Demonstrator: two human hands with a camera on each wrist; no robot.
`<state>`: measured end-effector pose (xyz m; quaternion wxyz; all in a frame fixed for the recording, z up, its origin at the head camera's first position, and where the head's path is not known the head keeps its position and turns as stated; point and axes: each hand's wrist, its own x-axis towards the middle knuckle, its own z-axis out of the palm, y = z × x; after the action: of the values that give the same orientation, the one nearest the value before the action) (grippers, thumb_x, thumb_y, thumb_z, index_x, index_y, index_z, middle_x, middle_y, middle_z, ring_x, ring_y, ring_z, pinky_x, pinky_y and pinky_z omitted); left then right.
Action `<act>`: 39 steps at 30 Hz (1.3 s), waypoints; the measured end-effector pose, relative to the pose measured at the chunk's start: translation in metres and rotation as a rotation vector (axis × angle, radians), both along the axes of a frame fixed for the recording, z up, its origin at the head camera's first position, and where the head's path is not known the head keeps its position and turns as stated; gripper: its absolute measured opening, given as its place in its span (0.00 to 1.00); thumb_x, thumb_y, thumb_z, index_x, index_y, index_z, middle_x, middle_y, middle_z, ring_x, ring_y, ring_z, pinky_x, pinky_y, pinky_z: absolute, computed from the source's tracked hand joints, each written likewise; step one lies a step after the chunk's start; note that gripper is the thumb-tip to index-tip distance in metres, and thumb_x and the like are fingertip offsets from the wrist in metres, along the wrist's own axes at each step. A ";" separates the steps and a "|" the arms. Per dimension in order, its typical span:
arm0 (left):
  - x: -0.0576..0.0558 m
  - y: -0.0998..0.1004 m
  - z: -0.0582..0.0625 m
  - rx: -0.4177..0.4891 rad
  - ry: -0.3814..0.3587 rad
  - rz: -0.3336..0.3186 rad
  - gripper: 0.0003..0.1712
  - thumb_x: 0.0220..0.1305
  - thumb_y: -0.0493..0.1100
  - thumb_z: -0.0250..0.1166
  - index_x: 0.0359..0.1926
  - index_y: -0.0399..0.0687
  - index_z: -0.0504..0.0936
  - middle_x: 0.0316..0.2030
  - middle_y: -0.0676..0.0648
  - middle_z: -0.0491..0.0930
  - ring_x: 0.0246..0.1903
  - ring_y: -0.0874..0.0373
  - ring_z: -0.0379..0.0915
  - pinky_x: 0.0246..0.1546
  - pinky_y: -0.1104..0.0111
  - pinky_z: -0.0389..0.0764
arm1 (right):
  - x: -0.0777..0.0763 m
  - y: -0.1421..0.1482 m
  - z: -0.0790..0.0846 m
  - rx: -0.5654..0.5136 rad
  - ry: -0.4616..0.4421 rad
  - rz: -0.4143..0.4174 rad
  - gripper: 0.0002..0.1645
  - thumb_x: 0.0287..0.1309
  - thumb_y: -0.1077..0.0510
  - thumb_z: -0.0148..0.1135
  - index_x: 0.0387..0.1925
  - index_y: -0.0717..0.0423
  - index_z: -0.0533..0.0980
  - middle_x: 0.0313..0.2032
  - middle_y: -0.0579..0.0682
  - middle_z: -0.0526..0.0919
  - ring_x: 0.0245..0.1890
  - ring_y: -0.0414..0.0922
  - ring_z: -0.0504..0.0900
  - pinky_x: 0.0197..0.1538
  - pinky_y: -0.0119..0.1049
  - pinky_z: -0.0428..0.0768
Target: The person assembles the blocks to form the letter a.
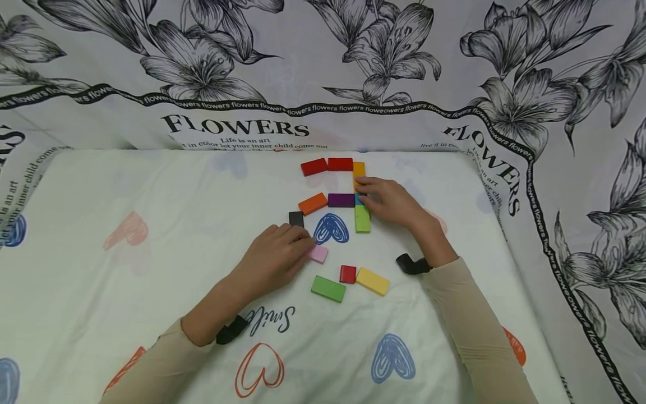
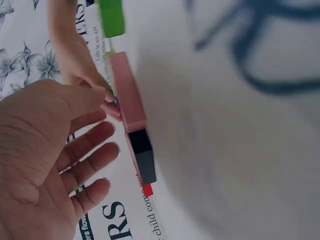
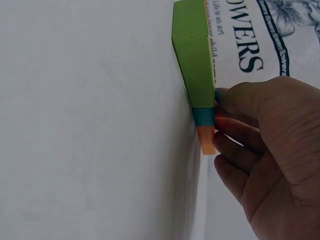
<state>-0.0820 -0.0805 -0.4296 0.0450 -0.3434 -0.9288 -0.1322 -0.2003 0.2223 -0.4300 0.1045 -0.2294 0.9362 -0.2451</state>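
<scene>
Coloured blocks lie in a jointed outline on the white cloth. My right hand [image 1: 391, 202] touches the right column, its fingertips at the yellow-orange block [image 1: 359, 168] and its thumb by the small blue block [image 3: 204, 116]. A lime green block [image 3: 195, 65] adjoins the blue one. My left hand [image 1: 275, 252] hovers over the left side, between the black block [image 1: 296, 218] and the pink block [image 1: 319, 254]. In the left wrist view its fingers are loosely bent beside the pink block, with nothing held. The hand partly covers both blocks in the head view.
Two red blocks [image 1: 340, 164] top the outline; an orange block [image 1: 313, 203] and a purple block [image 1: 341, 200] cross its middle. Nearer lie a green block [image 1: 328, 288], a small red block [image 1: 347, 274] and a yellow block [image 1: 373, 280]. Flower-printed cloth [image 1: 303, 56] stands behind.
</scene>
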 end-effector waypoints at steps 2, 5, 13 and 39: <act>-0.001 0.001 0.003 0.035 -0.004 0.036 0.19 0.71 0.47 0.70 0.60 0.49 0.88 0.52 0.48 0.87 0.52 0.52 0.82 0.51 0.63 0.83 | 0.000 0.001 -0.001 -0.002 -0.001 -0.001 0.25 0.77 0.55 0.60 0.70 0.57 0.76 0.76 0.50 0.73 0.80 0.53 0.67 0.82 0.53 0.66; -0.003 0.003 0.007 0.067 -0.047 0.100 0.20 0.72 0.48 0.69 0.61 0.48 0.88 0.55 0.46 0.87 0.55 0.50 0.83 0.55 0.60 0.85 | 0.001 0.002 -0.003 -0.003 -0.006 -0.005 0.25 0.77 0.56 0.60 0.70 0.57 0.76 0.76 0.50 0.73 0.80 0.53 0.67 0.82 0.54 0.66; -0.005 0.009 0.015 0.063 -0.187 0.264 0.28 0.69 0.51 0.72 0.65 0.44 0.84 0.62 0.43 0.84 0.62 0.46 0.81 0.65 0.51 0.83 | 0.002 -0.001 -0.010 -0.009 -0.026 0.007 0.25 0.77 0.55 0.60 0.70 0.56 0.76 0.76 0.50 0.73 0.80 0.54 0.67 0.81 0.54 0.66; 0.000 0.020 -0.001 0.014 -0.173 0.350 0.38 0.69 0.57 0.72 0.70 0.38 0.78 0.71 0.41 0.78 0.72 0.45 0.75 0.68 0.49 0.79 | 0.001 0.002 0.002 0.070 0.055 -0.004 0.26 0.75 0.53 0.63 0.70 0.55 0.77 0.77 0.50 0.73 0.80 0.52 0.68 0.80 0.52 0.68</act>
<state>-0.0824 -0.0602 -0.4307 -0.0106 -0.1635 -0.9738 -0.1577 -0.1990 0.2239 -0.4277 0.0861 -0.2303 0.9472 -0.2058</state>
